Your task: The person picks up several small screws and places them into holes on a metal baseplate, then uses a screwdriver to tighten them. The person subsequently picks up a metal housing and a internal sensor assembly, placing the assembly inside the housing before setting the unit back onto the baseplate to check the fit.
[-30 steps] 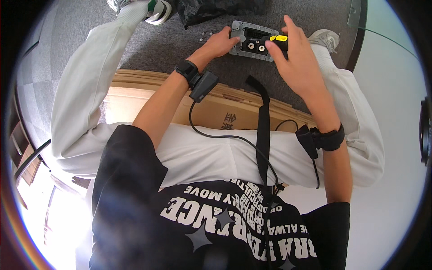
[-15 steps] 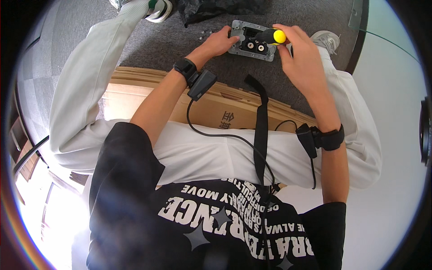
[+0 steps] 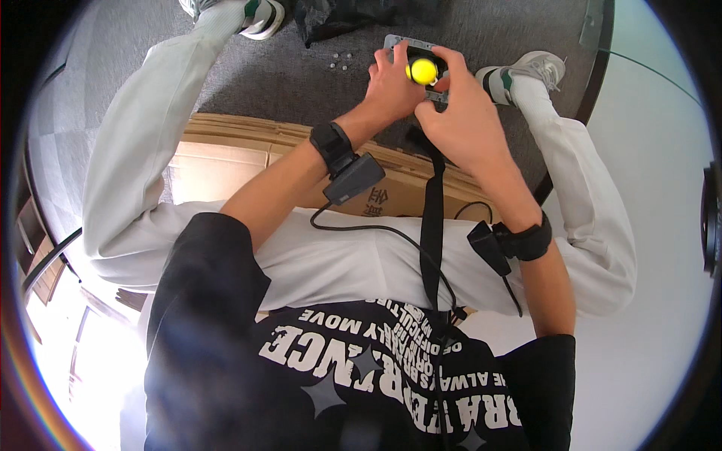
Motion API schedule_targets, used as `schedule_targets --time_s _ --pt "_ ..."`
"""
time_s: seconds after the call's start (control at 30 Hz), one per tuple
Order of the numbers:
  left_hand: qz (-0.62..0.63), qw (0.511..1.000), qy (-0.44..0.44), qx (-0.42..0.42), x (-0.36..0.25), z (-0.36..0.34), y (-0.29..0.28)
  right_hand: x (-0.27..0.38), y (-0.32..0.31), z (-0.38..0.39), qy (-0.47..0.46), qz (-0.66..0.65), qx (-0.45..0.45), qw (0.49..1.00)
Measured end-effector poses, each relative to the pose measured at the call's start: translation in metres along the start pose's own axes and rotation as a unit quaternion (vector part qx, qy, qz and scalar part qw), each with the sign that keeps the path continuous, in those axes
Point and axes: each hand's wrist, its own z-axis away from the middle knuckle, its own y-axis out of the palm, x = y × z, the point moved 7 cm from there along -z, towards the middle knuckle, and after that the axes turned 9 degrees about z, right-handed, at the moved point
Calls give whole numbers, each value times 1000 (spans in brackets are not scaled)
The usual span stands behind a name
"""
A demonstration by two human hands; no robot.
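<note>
A grey plate (image 3: pixel 421 46) is gripped by the left hand (image 3: pixel 391 83) and right hand (image 3: pixel 462 113); a yellow ball (image 3: pixel 422 71) is pinched between them; small white pieces (image 3: pixel 338 62) are scattered on the carpet (image 3: pixel 301 90).

Glossy yellow plastic knob (image 3: pixel 422 71), matt grey metal plate (image 3: pixel 396 40), rough grey carpet floor (image 3: pixel 301 83), brown corrugated cardboard (image 3: pixel 226 150), smooth pale cloth trousers (image 3: pixel 128 150)

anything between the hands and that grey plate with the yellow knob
Nothing visible. The left hand and right hand both already touch the grey plate, and the yellow knob sits between them.
</note>
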Motion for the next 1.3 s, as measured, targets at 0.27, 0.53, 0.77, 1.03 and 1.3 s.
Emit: schedule_targets --time_s 0.27,0.53,0.77,1.03,1.3 --pt "-26 993 103 -56 -36 2 -47 25 -33 -2 -56 21 -94 994" --pt "105 986 132 -16 -31 -17 -41 -12 -32 -11 -23 -12 -101 995" --pt "67 993 73 -68 -3 -24 -40 -56 -35 -17 24 51 -44 997" --pt "100 990 75 -62 4 -39 -60 -74 -2 -17 52 120 108 985" --pt "-174 972 155 -13 -33 -51 -27 -82 1 -17 66 111 136 982"
